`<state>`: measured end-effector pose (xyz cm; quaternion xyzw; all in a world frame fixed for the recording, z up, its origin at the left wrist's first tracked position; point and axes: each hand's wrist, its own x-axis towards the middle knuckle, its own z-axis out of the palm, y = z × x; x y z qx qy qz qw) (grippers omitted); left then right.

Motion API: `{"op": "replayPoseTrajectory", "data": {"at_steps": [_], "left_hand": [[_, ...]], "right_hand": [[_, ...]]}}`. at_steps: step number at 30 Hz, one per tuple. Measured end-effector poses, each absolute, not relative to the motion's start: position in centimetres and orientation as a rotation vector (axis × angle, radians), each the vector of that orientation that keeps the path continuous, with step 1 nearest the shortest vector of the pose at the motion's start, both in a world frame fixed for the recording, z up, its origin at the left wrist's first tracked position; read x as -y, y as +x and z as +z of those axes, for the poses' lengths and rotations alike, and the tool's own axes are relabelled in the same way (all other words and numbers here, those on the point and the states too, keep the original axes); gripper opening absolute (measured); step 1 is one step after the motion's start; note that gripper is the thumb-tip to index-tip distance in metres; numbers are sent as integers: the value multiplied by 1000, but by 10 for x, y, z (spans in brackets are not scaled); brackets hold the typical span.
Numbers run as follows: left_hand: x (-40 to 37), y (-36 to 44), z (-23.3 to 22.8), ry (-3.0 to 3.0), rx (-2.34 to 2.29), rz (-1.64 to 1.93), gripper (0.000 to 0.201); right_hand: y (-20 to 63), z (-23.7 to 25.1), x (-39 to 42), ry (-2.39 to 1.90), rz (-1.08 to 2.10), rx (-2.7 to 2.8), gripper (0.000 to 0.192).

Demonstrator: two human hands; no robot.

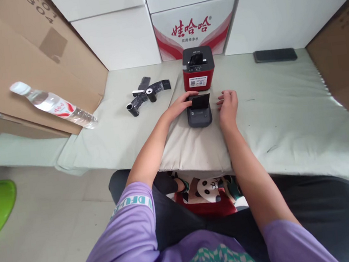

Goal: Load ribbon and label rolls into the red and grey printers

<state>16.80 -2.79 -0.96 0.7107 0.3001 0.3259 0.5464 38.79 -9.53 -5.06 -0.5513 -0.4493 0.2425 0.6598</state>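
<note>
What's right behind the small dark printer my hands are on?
Behind the small dark printer stands a red and black printer, and behind that a red and white carton. The printer's raised flap hides its inside. Left hand touches it.

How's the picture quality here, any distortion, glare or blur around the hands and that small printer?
Head view: wide-angle bending curves the table edge and boxes; light is soft and even, with no hard shadows. The left hand, right hand and dark grey printer look reasonably sharp. The water bottle shows slight shine. Bright overexposure sits at the far right edge.
</note>
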Motion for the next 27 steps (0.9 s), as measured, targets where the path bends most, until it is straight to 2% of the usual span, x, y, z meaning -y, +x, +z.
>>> {"op": "replayPoseTrajectory", "data": {"at_steps": [4,8,10,19,22,27], "left_hand": [[26,165,-9,1691,-728,720,56],[16,162,-8,1729,-676,625,81],[12,162,-9,1739,-673,598,88],[25,167,-12,1619,-639,791,57],[31,168,-9,1592,-654,807,54],[29,168,-14,1590,-651,773,61]], "right_hand": [[375,-32,102,-1328,577,805,35],[371,-23,110,-1332,602,780,32],[369,-21,117,-1341,625,787,30],[359,-27,128,-1369,605,921,17],[359,-30,122,-1362,576,1000,17],[361,-31,112,-1323,572,1128,30]]}}
